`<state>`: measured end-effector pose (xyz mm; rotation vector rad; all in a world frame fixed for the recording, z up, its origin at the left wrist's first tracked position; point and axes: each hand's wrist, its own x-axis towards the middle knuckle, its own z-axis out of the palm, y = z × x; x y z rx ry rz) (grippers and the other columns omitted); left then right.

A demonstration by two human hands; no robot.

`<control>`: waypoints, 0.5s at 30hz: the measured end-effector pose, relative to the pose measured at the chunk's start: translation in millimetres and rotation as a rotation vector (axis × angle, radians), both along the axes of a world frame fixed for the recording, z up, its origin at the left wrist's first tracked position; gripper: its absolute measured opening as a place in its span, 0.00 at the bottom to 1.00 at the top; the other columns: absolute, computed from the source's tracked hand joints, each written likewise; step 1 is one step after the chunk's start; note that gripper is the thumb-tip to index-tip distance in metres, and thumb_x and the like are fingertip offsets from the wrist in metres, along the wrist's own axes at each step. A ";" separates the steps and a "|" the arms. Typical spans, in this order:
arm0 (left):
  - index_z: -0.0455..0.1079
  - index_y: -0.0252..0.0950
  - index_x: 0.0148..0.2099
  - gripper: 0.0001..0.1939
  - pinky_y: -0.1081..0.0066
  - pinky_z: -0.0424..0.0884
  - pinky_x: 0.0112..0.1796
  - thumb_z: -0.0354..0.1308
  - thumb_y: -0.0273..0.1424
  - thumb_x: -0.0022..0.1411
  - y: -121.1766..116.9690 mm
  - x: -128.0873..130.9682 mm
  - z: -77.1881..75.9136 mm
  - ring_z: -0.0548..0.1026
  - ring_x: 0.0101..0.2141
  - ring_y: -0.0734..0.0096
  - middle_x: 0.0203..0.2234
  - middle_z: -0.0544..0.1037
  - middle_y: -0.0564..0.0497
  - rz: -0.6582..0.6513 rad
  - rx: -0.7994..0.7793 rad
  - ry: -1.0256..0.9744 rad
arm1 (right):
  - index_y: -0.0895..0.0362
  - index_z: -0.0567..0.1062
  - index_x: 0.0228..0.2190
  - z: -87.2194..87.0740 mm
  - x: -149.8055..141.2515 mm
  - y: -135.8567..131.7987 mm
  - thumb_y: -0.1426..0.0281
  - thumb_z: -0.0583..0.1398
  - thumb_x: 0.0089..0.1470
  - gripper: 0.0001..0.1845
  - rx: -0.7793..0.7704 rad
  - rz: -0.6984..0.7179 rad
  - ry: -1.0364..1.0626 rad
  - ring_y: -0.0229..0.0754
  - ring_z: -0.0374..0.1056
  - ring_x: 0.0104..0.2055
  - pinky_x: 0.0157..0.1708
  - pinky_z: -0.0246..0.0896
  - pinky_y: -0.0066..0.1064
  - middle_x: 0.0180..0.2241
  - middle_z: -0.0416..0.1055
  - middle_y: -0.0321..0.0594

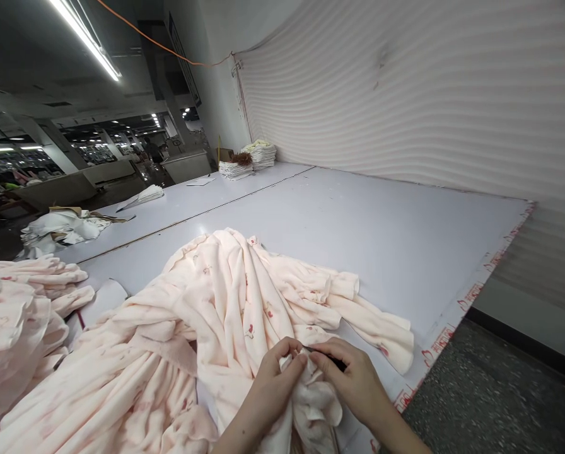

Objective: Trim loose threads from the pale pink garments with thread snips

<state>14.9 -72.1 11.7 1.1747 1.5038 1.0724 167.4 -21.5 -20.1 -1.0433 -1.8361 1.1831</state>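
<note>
Both hands meet over a pale pink garment with small red prints, near the front of the table. My left hand is closed, pinching a gathered fold of its cloth between thumb and fingers. My right hand is closed around a small black tool, its thin tip reaching toward the pinched fold; most of the tool is hidden by the fingers, so its exact kind does not show. Just beyond the hands lies a heap of the same pink printed garments, sleeves spread to the right.
More pink garments are piled at the left. On the pale table, white scraps lie at the far left and cloth stacks stand at the back. A ribbed pale sheet hangs behind. The table's right edge carries red-printed tape.
</note>
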 end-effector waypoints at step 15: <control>0.60 0.38 0.25 0.12 0.76 0.62 0.29 0.55 0.38 0.53 -70.0 -91.4 40.5 0.67 0.26 0.70 0.20 0.66 0.58 0.063 -0.294 0.508 | 0.51 0.70 0.47 -42.7 29.3 54.7 0.76 0.53 0.48 0.24 0.242 -0.092 -0.348 0.41 0.66 0.33 0.30 0.61 0.29 0.34 0.68 0.39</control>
